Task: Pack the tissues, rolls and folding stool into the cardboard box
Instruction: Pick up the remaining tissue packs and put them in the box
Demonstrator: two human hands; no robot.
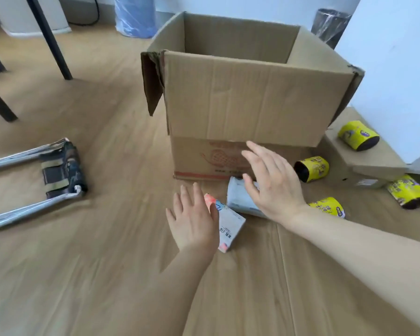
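Tissues first: two soft white tissue packs (230, 223) (240, 198) lie on the wooden floor (107, 166) before the open brown cardboard box (243, 98), long axes angled toward it. Left hand (194, 220) and right hand (272, 183) hover spread, holding nothing. Yellow-wrapped rolls (312, 169) and camouflage folding stool (58, 169), legs pointing left, wait unpacked; box contents hidden.

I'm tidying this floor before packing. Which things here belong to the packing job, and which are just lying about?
For the job: cardboard box; two tissue packs; four yellow rolls; folding stool.

Just lying about: flat carton; bin; blue bag; table legs.
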